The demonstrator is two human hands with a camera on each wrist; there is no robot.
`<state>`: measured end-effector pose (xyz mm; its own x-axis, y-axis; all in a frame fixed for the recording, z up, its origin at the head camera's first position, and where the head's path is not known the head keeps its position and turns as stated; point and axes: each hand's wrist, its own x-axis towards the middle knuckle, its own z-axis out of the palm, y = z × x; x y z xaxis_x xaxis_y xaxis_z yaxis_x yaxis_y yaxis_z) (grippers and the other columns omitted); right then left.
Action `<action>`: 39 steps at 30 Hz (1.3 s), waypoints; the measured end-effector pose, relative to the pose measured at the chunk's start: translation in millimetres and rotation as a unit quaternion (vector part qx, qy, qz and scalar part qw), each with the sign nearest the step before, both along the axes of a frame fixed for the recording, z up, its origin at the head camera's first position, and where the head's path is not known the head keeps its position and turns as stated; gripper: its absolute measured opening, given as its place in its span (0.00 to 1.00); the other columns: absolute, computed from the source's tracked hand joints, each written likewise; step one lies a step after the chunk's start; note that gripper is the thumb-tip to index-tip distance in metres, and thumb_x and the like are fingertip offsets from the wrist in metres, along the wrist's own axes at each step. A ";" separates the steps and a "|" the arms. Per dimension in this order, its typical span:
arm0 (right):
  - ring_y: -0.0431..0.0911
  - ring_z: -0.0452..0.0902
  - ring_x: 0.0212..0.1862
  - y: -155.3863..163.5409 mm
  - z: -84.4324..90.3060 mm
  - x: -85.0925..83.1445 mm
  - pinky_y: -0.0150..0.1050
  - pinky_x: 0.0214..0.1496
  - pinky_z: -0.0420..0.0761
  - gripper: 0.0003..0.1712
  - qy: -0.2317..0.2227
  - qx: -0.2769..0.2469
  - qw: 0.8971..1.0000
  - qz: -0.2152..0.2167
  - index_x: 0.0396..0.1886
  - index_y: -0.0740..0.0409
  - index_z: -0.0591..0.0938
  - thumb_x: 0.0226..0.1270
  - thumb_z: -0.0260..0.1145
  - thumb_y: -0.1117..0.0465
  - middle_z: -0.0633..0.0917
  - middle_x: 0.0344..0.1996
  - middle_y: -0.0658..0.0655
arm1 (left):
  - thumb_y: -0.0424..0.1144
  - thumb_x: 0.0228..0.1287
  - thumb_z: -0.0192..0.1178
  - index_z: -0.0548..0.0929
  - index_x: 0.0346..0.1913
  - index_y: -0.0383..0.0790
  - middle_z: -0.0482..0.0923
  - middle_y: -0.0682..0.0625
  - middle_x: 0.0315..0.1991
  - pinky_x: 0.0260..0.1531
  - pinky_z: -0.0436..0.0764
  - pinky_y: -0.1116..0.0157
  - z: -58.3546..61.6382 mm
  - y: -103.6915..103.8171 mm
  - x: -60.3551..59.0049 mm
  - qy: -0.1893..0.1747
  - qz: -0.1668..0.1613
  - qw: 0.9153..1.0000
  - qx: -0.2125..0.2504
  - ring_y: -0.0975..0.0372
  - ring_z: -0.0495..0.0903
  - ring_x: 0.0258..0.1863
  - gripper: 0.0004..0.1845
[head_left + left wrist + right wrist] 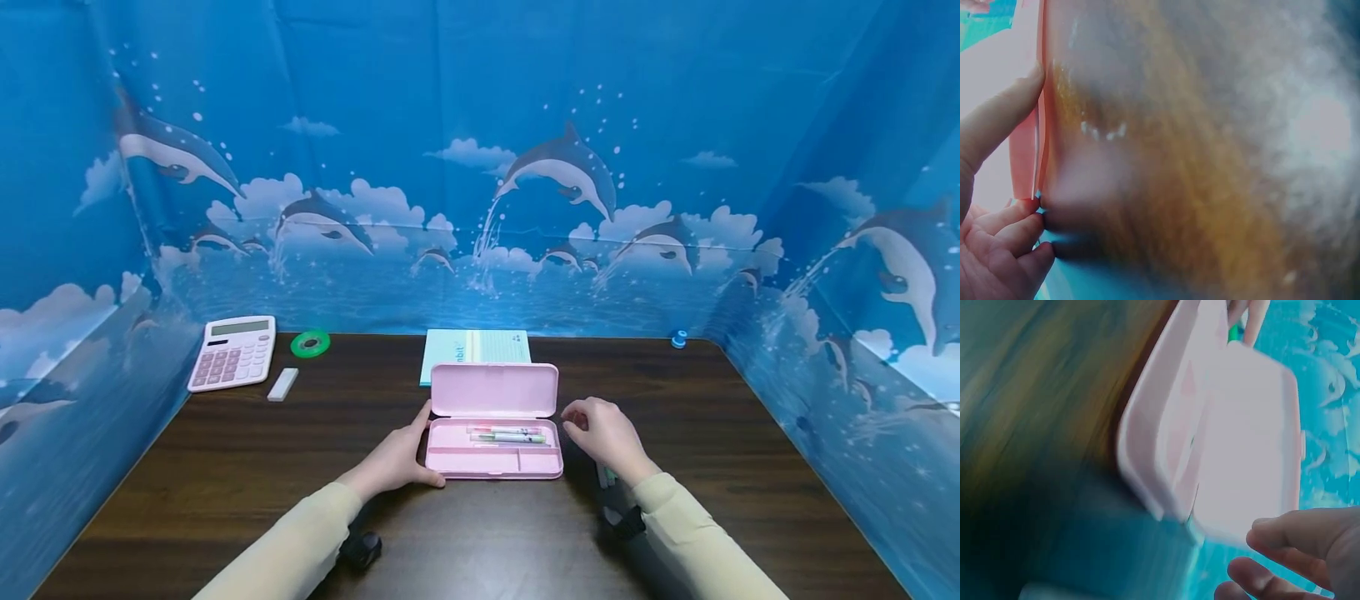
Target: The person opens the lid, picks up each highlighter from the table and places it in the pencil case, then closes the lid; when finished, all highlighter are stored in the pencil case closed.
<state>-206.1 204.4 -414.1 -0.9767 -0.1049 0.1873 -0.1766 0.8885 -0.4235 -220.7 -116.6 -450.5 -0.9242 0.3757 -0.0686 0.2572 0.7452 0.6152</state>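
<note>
Between the two hands, w/ lid up, sits a pink pencil case (493, 450) on the dark wood table (225, 467). Left hand (393, 458) rests against the case's left end: thumb along the front-left corner, fingers (422, 414) reaching up the left side toward the hinge, fairly straight, pressing rather than wrapping. Left wrist view shows the same — one finger (997, 119) laid flat on the pink edge, the others (1010, 228) loosely bent just below it; rest of that view is blurred.

Right hand (606, 433) is just off the case's right end, fingers (573, 417) loosely curled, holding nothing; looks apart from the case, tho the gap is small. Right wrist view: fingertips (1285, 537) near the lid's (1250, 444) corner, not clearly touching; pic is motion-blurred.

Inside the case, in the long upper compartment, lie a few pens (510, 434) lengthwise, one w/ green, one w/ pink/red. Front compartments look bare.

Just behind the lid, past both sets of fingers: a light-green notepad (474, 346). Well off beyond the left fingers: a white eraser (282, 384), green tape roll (311, 342), pink calculator (232, 352). Far beyond the right fingers, at the table's back edge: a small blue object (679, 338), too small to tell what. Blue dolphin-print backdrop (525, 125) walls the table on 3 sides.
</note>
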 end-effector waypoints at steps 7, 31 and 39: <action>0.42 0.72 0.25 45.7 -6.1 9.6 0.35 0.25 0.74 0.07 -0.029 -0.007 0.999 -0.025 0.36 0.58 0.85 0.58 0.68 0.62 0.81 0.25 0.51 | 0.49 0.37 0.79 0.43 0.75 0.33 0.67 0.37 0.65 0.58 0.70 0.50 2.3 1.6 -0.6 0.001 -0.004 1.000 -0.009 0.49 0.72 0.59 0.67; 0.44 0.69 0.24 99.0 -25.2 18.6 0.38 0.26 0.71 0.11 -0.115 -0.015 0.991 -0.068 0.31 0.64 0.83 0.57 0.69 0.59 0.78 0.22 0.52 | 0.48 0.38 0.79 0.44 0.74 0.33 0.68 0.39 0.64 0.59 0.69 0.49 2.7 6.9 2.8 -0.005 0.000 1.000 0.001 0.49 0.71 0.60 0.66; 0.44 0.70 0.24 95.9 -24.2 12.1 0.38 0.26 0.71 0.10 -0.123 -0.006 0.990 -0.064 0.27 0.63 0.82 0.56 0.69 0.59 0.78 0.20 0.52 | 0.48 0.39 0.79 0.44 0.75 0.34 0.68 0.39 0.65 0.60 0.68 0.49 4.5 5.3 3.5 -0.007 0.009 1.000 -0.001 0.49 0.70 0.61 0.66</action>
<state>-194.0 300.3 -438.3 -0.9981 0.0242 -0.0566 0.0472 0.8914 -0.4508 -217.2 -111.3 -446.0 -0.9298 0.3588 -0.0825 0.2350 0.7507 0.6175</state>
